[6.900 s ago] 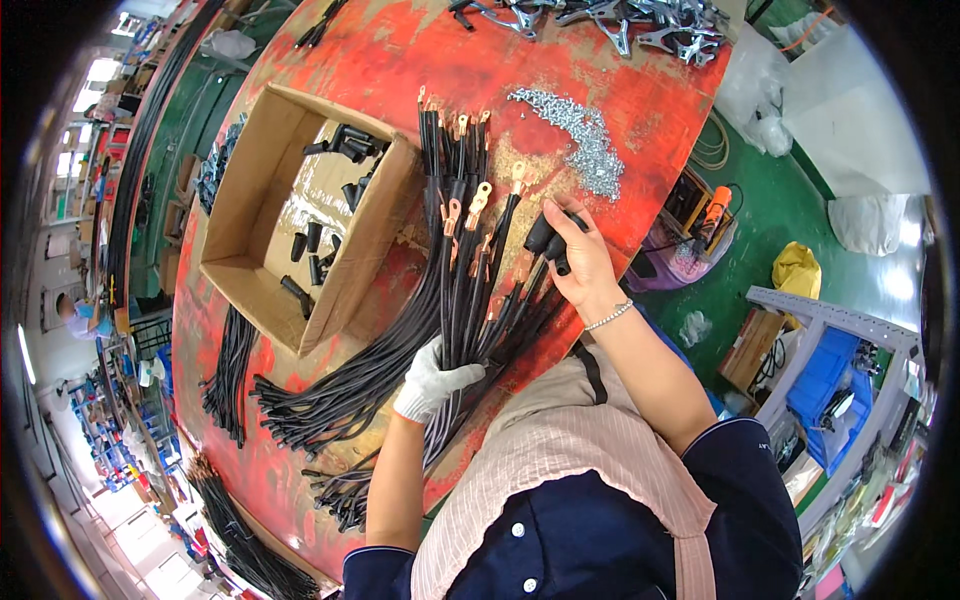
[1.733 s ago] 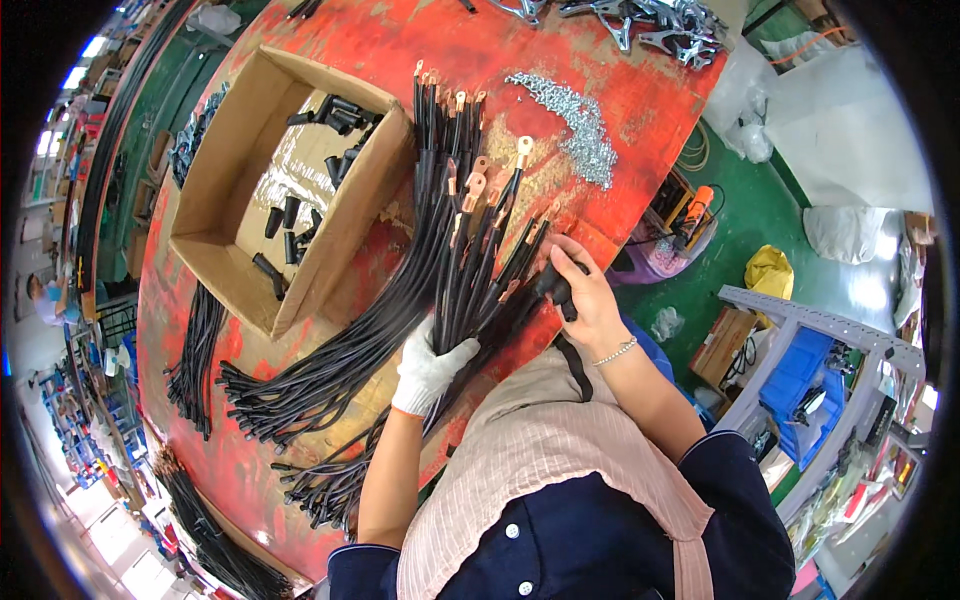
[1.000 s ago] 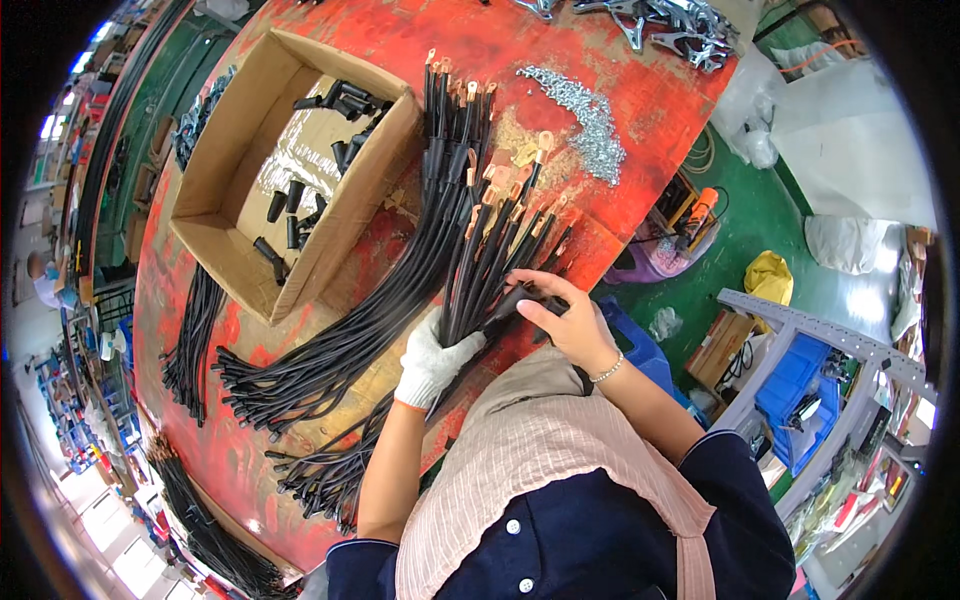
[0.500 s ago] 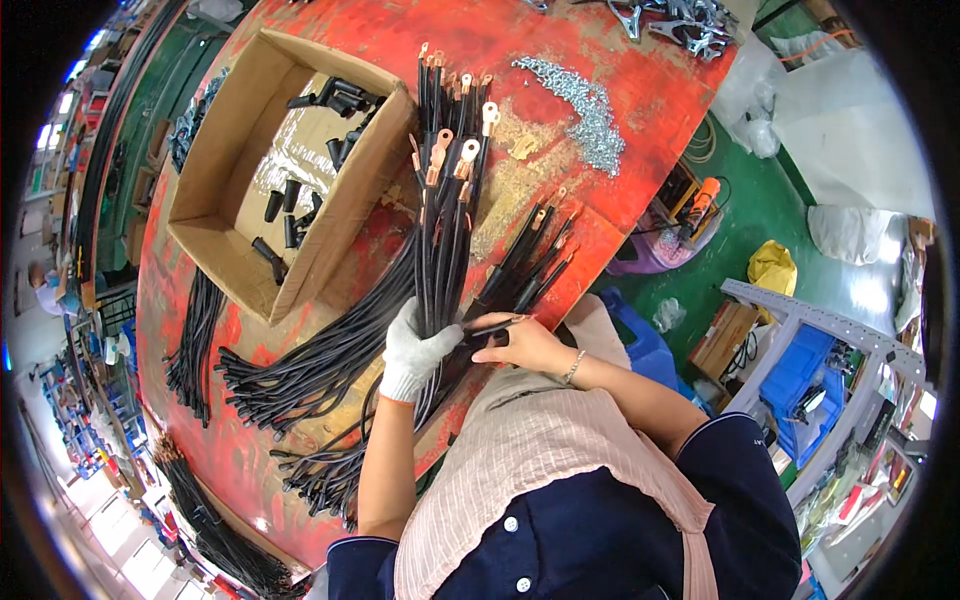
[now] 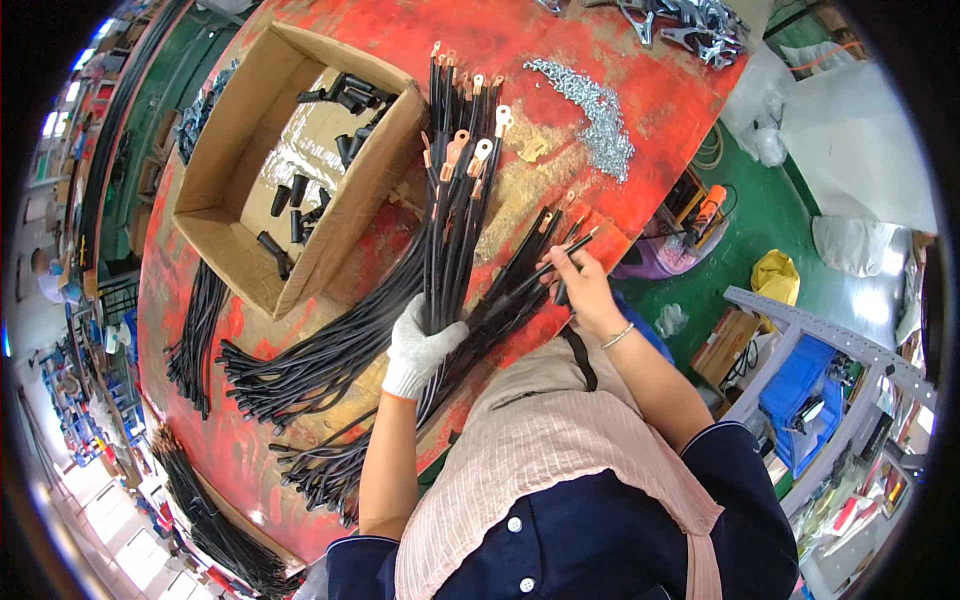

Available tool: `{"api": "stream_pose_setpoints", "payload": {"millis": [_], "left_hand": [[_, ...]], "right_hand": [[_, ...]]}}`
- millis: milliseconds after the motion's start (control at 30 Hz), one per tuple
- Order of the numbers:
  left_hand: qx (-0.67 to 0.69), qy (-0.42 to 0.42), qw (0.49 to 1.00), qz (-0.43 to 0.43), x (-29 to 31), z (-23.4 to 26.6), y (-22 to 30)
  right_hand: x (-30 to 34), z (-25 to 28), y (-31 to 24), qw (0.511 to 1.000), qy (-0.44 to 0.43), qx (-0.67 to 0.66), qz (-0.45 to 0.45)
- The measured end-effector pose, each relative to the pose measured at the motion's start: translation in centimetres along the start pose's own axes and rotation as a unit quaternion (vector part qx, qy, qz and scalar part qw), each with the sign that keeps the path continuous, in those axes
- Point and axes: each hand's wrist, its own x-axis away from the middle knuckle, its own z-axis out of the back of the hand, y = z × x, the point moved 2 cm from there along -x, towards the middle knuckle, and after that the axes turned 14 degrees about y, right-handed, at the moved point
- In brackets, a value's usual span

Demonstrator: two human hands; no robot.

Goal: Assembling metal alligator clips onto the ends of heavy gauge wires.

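The thumb and fingers of the bare right hand are pinched together on one slim black cable close to its tip, probably to single it out from its neighbours; whatever dark piece lies behind it in the curled fingers cannot be told. This hand is to the right of the open cardboard box, well apart from it. Between the two, the gloved left hand has its fingers wrapped round a lugged cable bundle, the thumb across the front, which seems meant to keep it together with the copper ring lugs fanned at the far end. Just right of that bundle, more black cables lie with their ends pointing away from the person. On the box's near side, long cables sweep across the red surface, laid roughly parallel, presumably against tangling. The box holds loose black sleeves, its walls likely stopping them from rolling off. Beyond the box to the right sit a scattered heap of small silvery fasteners and, farther off, metal clamps.
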Motion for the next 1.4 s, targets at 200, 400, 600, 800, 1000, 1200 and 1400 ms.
{"api": "stream_pose_setpoints", "payload": {"millis": [200,400,600,800,1000,1200,1400], "left_hand": [[0.024,-0.007,1.000,0.010,-0.2,-0.6,1.3],[0.077,-0.062,0.990,0.098,-0.2,-1.0,0.3],[0.030,-0.012,0.999,0.024,0.1,-2.2,-0.7],[-0.031,0.012,0.999,-0.003,1.0,-2.4,0.7],[-0.046,0.000,0.999,0.010,1.2,-2.2,0.9],[-0.054,-0.002,0.998,0.012,1.4,-2.1,1.0],[-0.042,-0.006,0.999,-0.004,1.3,-2.1,0.5]], "right_hand": [[-3.6,4.0,-1.8,0.958,-0.092,0.271,-0.021],[-4.4,4.9,-3.7,0.963,-0.085,-0.179,-0.183],[-2.3,-1.0,-6.5,0.975,-0.098,-0.172,-0.098],[-3.0,-1.8,-7.2,0.965,0.019,-0.259,-0.042],[-2.5,-2.8,-8.2,0.976,0.034,-0.210,0.039],[-1.8,-3.6,-9.1,0.985,0.031,-0.153,0.078],[-2.4,-3.2,-8.6,0.986,0.072,-0.147,0.019]]}}
